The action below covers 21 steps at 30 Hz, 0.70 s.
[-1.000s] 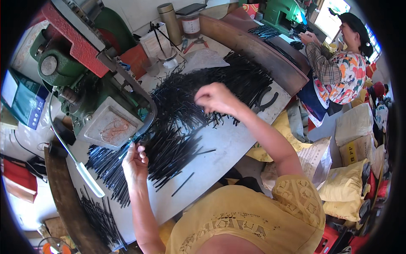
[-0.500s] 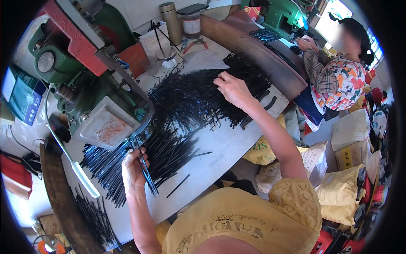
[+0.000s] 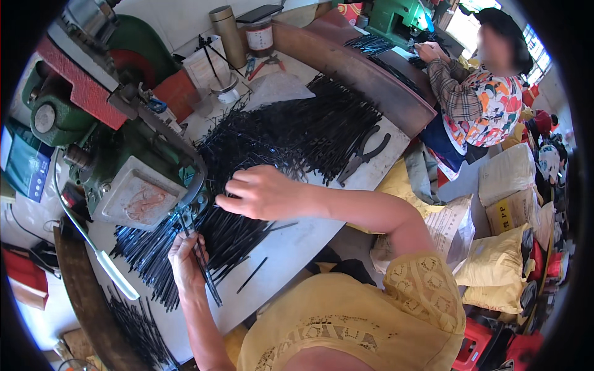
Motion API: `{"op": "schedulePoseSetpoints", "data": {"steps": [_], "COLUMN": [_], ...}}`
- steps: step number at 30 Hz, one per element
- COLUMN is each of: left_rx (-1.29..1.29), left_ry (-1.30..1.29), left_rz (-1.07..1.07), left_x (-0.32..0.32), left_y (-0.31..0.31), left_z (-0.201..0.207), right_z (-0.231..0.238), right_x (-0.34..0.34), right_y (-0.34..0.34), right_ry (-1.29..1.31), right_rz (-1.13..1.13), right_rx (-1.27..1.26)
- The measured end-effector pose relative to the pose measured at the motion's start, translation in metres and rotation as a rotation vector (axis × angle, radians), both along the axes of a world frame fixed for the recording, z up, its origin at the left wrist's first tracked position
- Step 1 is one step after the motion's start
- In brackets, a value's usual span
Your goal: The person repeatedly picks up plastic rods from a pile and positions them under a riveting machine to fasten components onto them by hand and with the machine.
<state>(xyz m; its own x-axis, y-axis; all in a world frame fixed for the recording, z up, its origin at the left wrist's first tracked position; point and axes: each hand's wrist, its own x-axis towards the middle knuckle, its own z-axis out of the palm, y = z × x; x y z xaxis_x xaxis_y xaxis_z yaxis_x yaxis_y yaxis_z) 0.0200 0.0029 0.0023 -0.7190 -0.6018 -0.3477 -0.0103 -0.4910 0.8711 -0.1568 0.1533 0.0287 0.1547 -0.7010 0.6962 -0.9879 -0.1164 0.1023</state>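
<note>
My left hand [image 3: 187,258] grips a small bunch of thin black rods [image 3: 206,275] just below the jaw of a green press machine [image 3: 133,179]. Their upper ends reach up toward the machine's tooling. My right hand [image 3: 263,193] lies palm down, fingers spread, on the big heap of black rods [image 3: 297,133] that covers the white worktable [image 3: 297,247]. I cannot tell whether it has any rods pinched under its fingers. More black rods [image 3: 145,250] lie fanned out under and left of my left hand.
Black pliers [image 3: 362,157] lie at the table's right edge. A cardboard tube [image 3: 228,28] and a jar [image 3: 258,36] stand at the back. Another person [image 3: 479,93] works at a second bench to the upper right. Yellow and white sacks [image 3: 501,260] are piled on the right.
My right hand has drawn back from the far right of the heap to the rods beside the machine. My left hand has stayed near the machine's jaw with its bunch.
</note>
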Motion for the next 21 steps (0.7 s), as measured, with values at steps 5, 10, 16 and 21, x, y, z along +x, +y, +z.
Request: {"op": "schedulePoseSetpoints", "data": {"steps": [5, 10, 16, 21], "left_rx": [-0.169, -0.134, -0.039, -0.038], "left_ry": [-0.158, -0.032, 0.02, 0.023], "left_rz": [0.03, 0.045, 0.067, 0.056], "left_x": [-0.01, -0.004, -0.002, -0.003], "left_y": [0.009, 0.001, -0.001, 0.001], "left_z": [0.012, 0.011, 0.003, 0.002], "right_z": [-0.039, -0.025, -0.019, -0.02], "right_x": [0.009, 0.018, 0.018, 0.021], "right_y": [-0.046, -0.069, -0.073, -0.072], "right_ry": [-0.883, -1.61, -1.788, -1.769], "right_rz": [0.049, 0.095, 0.09, 0.125], "right_rx": [0.275, 0.506, 0.51, 0.531]}}
